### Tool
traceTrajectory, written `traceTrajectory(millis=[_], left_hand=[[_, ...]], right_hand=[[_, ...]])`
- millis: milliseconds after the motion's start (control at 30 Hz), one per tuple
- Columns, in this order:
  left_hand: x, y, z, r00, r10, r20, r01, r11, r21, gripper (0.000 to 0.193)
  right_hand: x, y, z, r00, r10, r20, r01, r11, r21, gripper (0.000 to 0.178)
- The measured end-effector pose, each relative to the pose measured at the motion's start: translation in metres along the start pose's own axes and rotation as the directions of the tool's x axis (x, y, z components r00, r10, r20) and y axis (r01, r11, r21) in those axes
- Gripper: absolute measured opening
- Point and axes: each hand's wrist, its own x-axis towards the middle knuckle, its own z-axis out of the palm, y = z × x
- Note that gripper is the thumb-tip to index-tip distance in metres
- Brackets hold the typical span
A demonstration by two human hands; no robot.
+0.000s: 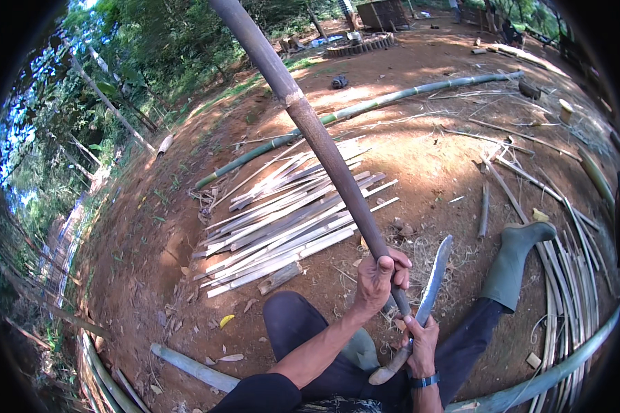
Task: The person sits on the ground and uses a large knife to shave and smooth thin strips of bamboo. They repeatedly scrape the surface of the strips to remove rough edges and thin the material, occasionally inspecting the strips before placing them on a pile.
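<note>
Slat pile: on the ground, beyond the left knee, left of the machete.
Bamboo pole: behind the slat pile.
Bamboo strips: right of the right boot.
Bamboo culm: left of that knee.

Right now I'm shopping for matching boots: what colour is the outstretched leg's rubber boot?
The rubber boot is dull green, seen in the head view.

Outdoor bamboo-working yard | red-brown earth | heaped split slats | green bamboo pole | leafy trees
</note>
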Motion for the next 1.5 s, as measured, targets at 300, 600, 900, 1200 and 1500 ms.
traceTrajectory(millis=[300, 600, 900, 1200, 1500], left_hand=[[0.114, 0.094, -0.038, 0.983, 0.181, -0.038, -0.184, 0.977, -0.111, 0.116], [0.2, 0.187, 0.009, 0.965, 0.26, 0.03, -0.25, 0.95, -0.19, 0.038], [0.167, 0.151, -0.043, 0.982, 0.161, 0.095, -0.14, 0.971, -0.194, 0.041], [0.121, 0.082, -0.043, 0.825, 0.36, -0.436, -0.348, 0.931, 0.11, 0.047], [0.101, -0.018, -0.053, 0.863, 0.272, -0.425, -0.266, 0.961, 0.075, 0.057]], right_hand=[[0.018, 0.009, -0.02, 0.996, -0.087, -0.01, 0.087, 0.996, -0.027, 0.023], [0.026, 0.023, -0.046, 0.997, -0.046, -0.066, 0.039, 0.993, -0.11, 0.027], [0.05, 0.055, -0.078, 0.99, 0.073, -0.124, -0.087, 0.99, -0.114, 0.031], [0.059, 0.051, -0.096, 0.968, 0.19, -0.166, -0.171, 0.978, 0.12, 0.017], [0.065, 0.034, -0.07, 0.951, 0.3, -0.069, -0.232, 0.846, 0.48, 0.015]])
